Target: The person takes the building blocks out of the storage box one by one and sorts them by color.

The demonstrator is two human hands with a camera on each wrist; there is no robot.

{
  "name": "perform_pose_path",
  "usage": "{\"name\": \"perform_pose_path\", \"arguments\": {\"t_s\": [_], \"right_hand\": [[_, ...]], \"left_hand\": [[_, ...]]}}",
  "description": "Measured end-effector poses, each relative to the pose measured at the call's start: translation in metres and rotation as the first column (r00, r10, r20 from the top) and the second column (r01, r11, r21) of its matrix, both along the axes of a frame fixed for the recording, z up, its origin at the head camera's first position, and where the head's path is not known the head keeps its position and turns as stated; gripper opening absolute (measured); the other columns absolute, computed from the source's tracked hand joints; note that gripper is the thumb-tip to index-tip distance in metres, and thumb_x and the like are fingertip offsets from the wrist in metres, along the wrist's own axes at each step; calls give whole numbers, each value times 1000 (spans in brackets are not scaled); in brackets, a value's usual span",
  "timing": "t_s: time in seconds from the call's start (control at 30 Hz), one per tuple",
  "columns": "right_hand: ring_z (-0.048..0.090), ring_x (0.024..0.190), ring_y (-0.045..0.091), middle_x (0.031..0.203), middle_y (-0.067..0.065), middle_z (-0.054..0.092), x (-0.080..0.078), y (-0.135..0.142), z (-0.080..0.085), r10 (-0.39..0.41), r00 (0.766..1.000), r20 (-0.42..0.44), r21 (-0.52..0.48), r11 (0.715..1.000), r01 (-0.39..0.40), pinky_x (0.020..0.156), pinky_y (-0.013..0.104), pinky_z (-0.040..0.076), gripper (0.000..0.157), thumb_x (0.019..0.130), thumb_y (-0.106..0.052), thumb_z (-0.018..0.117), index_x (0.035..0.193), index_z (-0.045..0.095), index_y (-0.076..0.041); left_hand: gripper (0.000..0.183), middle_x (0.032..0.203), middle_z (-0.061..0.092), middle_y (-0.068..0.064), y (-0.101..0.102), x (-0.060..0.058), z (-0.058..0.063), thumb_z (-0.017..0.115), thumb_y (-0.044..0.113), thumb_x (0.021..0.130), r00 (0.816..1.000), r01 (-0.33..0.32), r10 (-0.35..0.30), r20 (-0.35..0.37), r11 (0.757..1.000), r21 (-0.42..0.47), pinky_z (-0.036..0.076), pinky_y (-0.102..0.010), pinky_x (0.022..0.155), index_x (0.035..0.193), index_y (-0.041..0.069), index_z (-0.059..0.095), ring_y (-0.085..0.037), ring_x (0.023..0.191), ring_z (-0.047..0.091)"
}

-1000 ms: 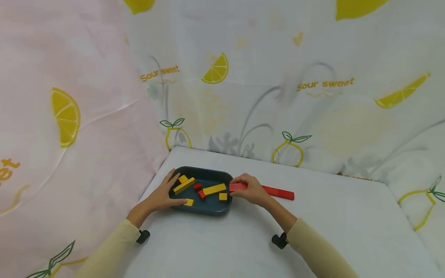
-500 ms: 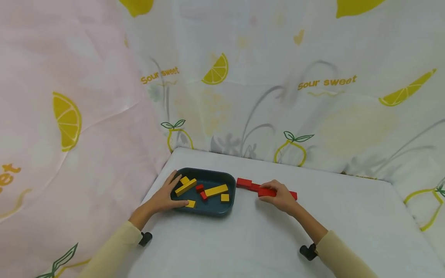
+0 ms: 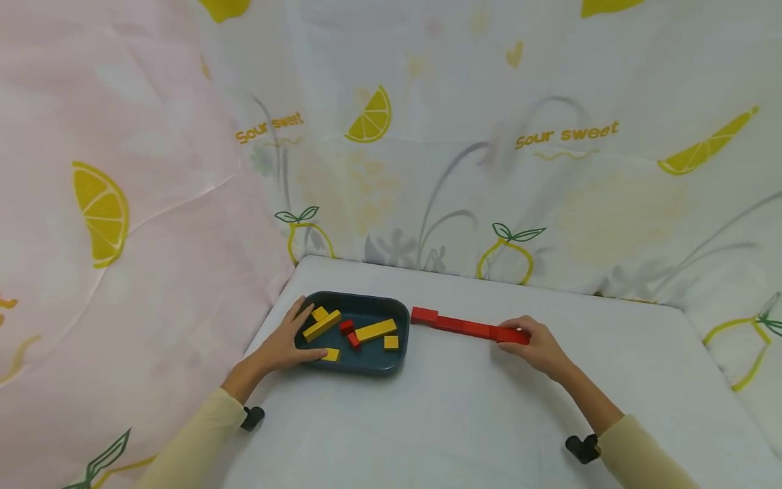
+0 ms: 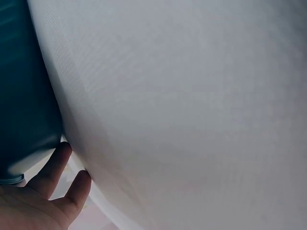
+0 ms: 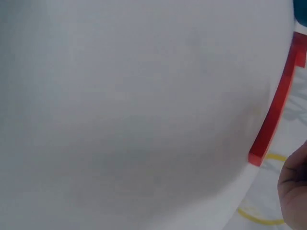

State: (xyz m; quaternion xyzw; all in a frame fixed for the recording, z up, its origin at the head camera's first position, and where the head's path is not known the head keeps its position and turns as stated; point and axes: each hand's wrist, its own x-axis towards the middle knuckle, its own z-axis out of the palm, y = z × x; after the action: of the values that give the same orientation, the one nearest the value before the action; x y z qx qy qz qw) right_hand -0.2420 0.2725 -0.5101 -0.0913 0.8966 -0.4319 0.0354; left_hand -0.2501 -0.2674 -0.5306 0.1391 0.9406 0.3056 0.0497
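A dark blue tray (image 3: 366, 365) holds yellow blocks (image 3: 375, 331) and small red blocks (image 3: 354, 341). My left hand (image 3: 284, 345) grips its left end, thumb over the front rim; in the left wrist view two fingers (image 4: 76, 191) lie outside the tray wall. Right of the tray runs a line of red blocks (image 3: 464, 327), with another red block (image 3: 424, 316) set on its left end. My right hand (image 3: 540, 348) pinches a red block (image 3: 510, 335) at the right end of the line. The right wrist view shows only part of this hand (image 5: 295, 191), beside the line's end.
Everything stands on a white-covered table (image 3: 452, 414), close to its back left corner. Lemon-printed cloth (image 3: 391, 197) hangs behind, and a pinkish cloth (image 3: 165, 285) closes off the left side.
My right hand has left the red block at the line's left end and moved right, now holding another red block at the right end. The left hand stays on the tray.
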Motion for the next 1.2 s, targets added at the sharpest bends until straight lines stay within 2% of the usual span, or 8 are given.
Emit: {"name": "perform_pose_path", "arguments": {"t_s": [0.27,0.6,0.77,1.0,1.2], "right_hand": [[52,106,29,115,16,62,-4,29,-5,-33,999,-36,64,997,36,78,29,49,33,86,-16,77,117,69,-7],[50,109,34,121,21,59,-6,56,-20,-82,995,59,163,984,71,77,32,50,39,88,-21,75,121,66,-3],[52,107,35,120,22,60,-16,58,-24,-62,995,72,200,979,47,80,37,50,43,86,-26,76,121,67,-2],[48,113,39,124,25,55,-30,56,-26,-70,983,171,222,975,31,87,48,53,46,87,-26,75,125,64,-2],[45,117,40,128,25,52,-32,54,-27,-89,972,218,202,978,44,90,50,52,48,88,-28,74,128,63,-4]], "left_hand": [[113,167,-1,-11,2,-2,0,77,61,74,1000,0,0,10,1000,9,29,-71,109,159,14,20,-43,147,21],[111,167,-2,-11,6,0,1,77,61,75,1000,6,-7,27,1000,4,29,-70,109,158,13,22,-43,147,22],[110,167,-1,-11,4,1,1,76,61,75,1000,-14,15,25,1000,-9,29,-71,109,159,14,21,-43,146,23],[110,167,-1,-11,4,0,1,76,61,76,1000,-9,9,14,1000,-7,28,-71,109,159,15,21,-44,146,23],[111,167,-1,-11,3,-1,0,77,60,75,1000,-8,8,17,1000,-8,29,-73,108,159,15,20,-45,146,22]]}}
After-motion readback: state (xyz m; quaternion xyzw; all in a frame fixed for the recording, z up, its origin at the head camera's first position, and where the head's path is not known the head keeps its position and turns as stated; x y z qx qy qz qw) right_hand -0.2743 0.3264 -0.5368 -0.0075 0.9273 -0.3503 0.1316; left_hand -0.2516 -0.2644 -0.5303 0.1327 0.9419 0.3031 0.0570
